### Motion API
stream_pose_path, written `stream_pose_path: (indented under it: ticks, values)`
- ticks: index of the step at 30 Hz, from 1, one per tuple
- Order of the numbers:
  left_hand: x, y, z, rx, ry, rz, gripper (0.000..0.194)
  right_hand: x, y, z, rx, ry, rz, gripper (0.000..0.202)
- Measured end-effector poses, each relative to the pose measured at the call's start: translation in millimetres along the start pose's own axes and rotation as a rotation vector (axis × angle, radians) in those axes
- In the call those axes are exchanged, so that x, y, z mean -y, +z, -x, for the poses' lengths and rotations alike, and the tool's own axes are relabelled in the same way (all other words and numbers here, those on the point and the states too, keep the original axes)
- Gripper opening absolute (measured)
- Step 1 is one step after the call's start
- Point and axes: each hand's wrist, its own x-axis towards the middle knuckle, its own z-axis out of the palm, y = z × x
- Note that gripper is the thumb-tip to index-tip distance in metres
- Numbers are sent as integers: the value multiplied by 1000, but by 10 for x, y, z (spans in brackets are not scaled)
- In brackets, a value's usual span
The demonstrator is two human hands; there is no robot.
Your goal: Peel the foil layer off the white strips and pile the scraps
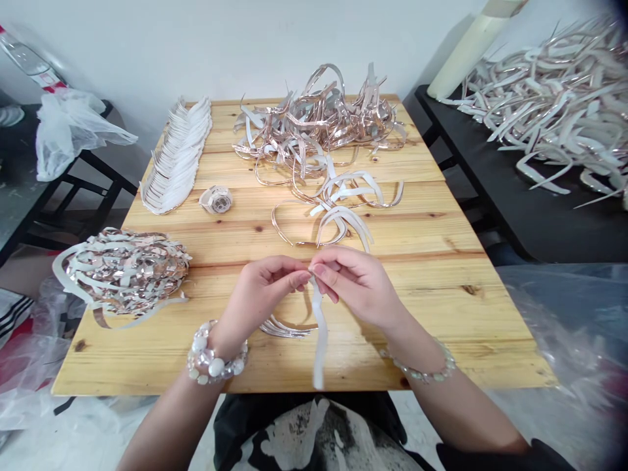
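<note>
My left hand (267,291) and my right hand (360,288) meet above the front middle of the wooden table. Their fingertips pinch the upper end of a narrow white strip (320,347), which hangs down toward the table's front edge. Fingers cover part of that end. Close beside my left hand, on the tabletop, rests a small bunch of curved silvery strips (287,332). Beyond my hands lie loose curved white and rose-gold strips (350,222), with a tangled pile of shiny strips (324,121) farther back.
At left on the wooden table (471,327) are a neat row of white strips (179,160), a small roll (216,199) and a wound bundle (127,271). A black table (534,226) at right bears a strip heap (554,104). A plastic bag (73,131) sits far left.
</note>
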Motion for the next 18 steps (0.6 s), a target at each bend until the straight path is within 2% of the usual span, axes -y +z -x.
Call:
stream_pose_path:
  ticks: [3,6,13,18]
  values:
    - [10,128,58,-158,65,128,13,-20,75,37,-178,-68,-75,11]
    - [12,220,128,-166,148,193,19,-25,155,79,-277,-147,-53,8]
    - [17,281,143,-146,188,344,17,-73,280,163,-260,-148,-101,9]
    - [57,286,158,-179,214,283,14,-131,327,185,-254,-120,-131,8]
